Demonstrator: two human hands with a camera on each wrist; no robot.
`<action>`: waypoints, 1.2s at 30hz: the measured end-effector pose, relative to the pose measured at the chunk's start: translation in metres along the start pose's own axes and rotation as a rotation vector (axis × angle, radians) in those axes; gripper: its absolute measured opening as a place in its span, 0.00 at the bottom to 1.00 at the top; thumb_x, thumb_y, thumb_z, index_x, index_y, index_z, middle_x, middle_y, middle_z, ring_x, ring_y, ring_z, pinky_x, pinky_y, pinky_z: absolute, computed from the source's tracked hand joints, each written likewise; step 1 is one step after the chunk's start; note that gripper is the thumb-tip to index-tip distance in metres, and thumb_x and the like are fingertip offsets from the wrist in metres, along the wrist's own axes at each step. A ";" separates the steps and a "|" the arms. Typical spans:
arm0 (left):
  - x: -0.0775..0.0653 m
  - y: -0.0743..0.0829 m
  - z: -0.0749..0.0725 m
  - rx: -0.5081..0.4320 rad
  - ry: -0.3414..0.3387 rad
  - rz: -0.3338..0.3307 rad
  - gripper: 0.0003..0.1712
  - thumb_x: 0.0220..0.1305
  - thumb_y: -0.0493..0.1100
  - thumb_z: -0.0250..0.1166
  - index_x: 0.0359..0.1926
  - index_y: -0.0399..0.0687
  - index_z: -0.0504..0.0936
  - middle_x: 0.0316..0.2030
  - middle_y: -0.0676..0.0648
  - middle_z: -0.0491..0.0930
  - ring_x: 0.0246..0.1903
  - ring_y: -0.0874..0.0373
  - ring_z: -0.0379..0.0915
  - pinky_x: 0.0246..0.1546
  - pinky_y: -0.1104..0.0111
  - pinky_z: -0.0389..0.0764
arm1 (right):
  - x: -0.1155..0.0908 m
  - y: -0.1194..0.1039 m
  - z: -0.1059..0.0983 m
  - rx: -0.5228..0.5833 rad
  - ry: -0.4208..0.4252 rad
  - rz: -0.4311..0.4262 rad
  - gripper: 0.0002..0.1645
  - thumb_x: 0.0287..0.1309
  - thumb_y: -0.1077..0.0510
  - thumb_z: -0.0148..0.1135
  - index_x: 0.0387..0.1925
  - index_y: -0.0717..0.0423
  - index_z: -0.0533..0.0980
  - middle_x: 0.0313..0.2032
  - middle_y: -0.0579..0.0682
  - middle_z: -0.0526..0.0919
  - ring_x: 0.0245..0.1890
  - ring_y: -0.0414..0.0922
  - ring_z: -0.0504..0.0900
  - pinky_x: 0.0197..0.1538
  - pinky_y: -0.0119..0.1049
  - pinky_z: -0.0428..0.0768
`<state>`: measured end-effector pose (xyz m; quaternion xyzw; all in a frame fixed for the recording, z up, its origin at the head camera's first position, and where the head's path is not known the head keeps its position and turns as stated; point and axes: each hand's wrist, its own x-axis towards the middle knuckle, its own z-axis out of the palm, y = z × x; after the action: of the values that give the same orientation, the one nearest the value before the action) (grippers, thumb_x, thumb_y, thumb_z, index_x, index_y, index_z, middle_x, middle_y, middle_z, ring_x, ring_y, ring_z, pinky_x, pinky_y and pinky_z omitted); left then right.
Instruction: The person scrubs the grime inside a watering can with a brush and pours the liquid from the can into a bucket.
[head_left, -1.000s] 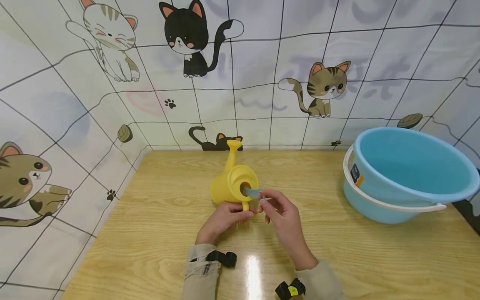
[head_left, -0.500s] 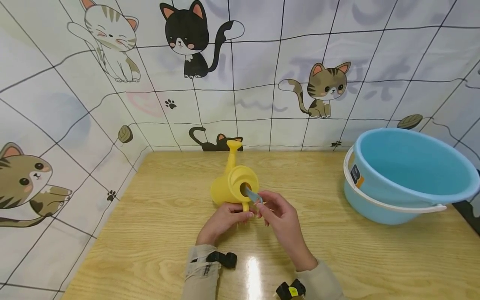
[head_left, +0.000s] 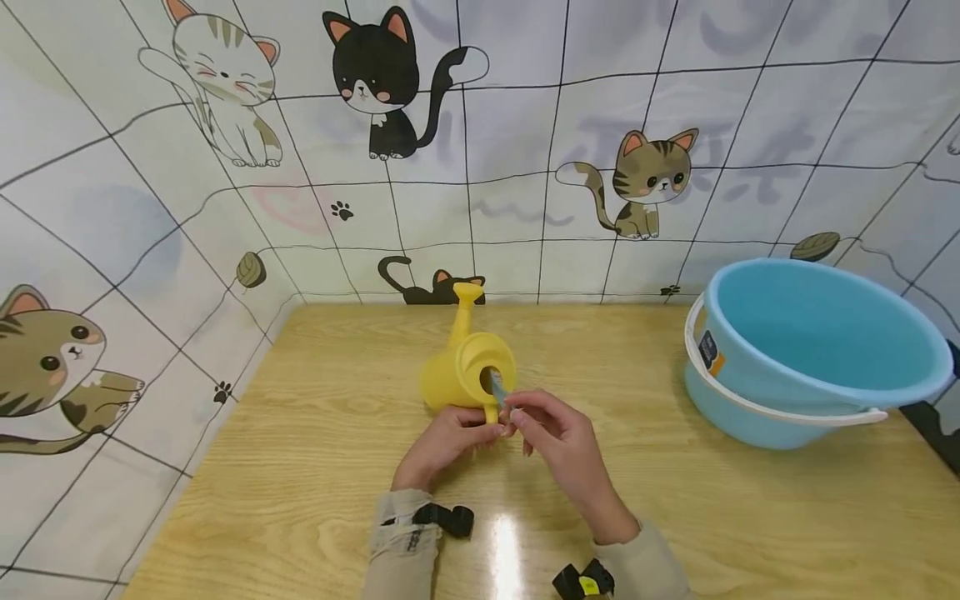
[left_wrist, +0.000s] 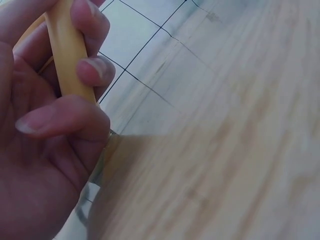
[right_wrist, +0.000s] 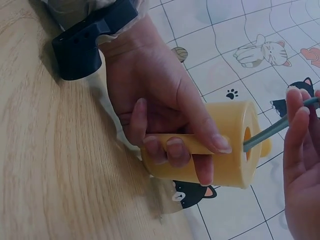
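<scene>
A yellow watering can (head_left: 450, 375) stands on the wooden table, its spout toward the wall and its round opening facing me. My left hand (head_left: 448, 442) holds the can by its handle (left_wrist: 70, 50), fingers curled round it in the left wrist view. Between the thumb and fingers of my right hand (head_left: 558, 437) is a slim blue-grey stick-like tool (right_wrist: 267, 134). Its far end goes into the can's opening, and that end is hidden inside. What kind of tool it is, I cannot tell.
A large light-blue bucket (head_left: 780, 417) with a white handle (head_left: 787, 413) stands on the right side of the table. Behind the table rises a wall covering (head_left: 517, 200) with cat drawings. Each wrist wears a black camera (head_left: 450, 518).
My right hand has shifted slightly left and down, and the blue-grey tool has swung from nearly level to a steeper tilt in the opening. The left hand and the can stay in place.
</scene>
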<state>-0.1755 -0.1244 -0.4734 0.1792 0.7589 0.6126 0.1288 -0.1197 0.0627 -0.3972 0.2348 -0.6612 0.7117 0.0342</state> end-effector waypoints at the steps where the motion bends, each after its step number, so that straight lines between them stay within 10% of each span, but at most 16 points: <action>1: -0.002 -0.001 -0.001 0.000 0.000 -0.009 0.16 0.53 0.53 0.64 0.29 0.43 0.82 0.22 0.48 0.73 0.25 0.56 0.66 0.28 0.65 0.69 | -0.001 -0.001 0.003 -0.003 -0.017 0.004 0.11 0.60 0.67 0.51 0.44 0.66 0.73 0.37 0.64 0.76 0.29 0.42 0.75 0.23 0.37 0.73; 19: -0.006 -0.007 -0.003 -0.034 -0.015 -0.037 0.17 0.53 0.53 0.64 0.34 0.44 0.83 0.25 0.48 0.76 0.26 0.57 0.67 0.29 0.65 0.69 | -0.003 0.005 0.001 -0.073 0.015 0.154 0.17 0.60 0.61 0.53 0.50 0.61 0.71 0.45 0.55 0.76 0.41 0.54 0.76 0.32 0.40 0.77; 28: -0.009 0.025 0.000 -0.083 -0.078 -0.012 0.13 0.56 0.47 0.63 0.41 0.46 0.83 0.40 0.43 0.80 0.33 0.56 0.71 0.38 0.62 0.72 | -0.002 0.011 -0.003 -0.057 0.038 0.077 0.15 0.63 0.65 0.47 0.50 0.65 0.70 0.44 0.61 0.76 0.39 0.60 0.75 0.30 0.42 0.77; 36: 0.003 0.004 -0.001 -0.084 -0.067 0.022 0.19 0.55 0.48 0.63 0.39 0.36 0.81 0.41 0.46 0.80 0.33 0.56 0.72 0.36 0.65 0.71 | 0.001 0.007 -0.007 -0.108 0.118 0.047 0.17 0.63 0.62 0.48 0.51 0.64 0.70 0.38 0.59 0.78 0.33 0.43 0.75 0.27 0.41 0.76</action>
<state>-0.1778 -0.1231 -0.4691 0.2026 0.7257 0.6390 0.1549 -0.1251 0.0682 -0.4038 0.1747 -0.7010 0.6880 0.0689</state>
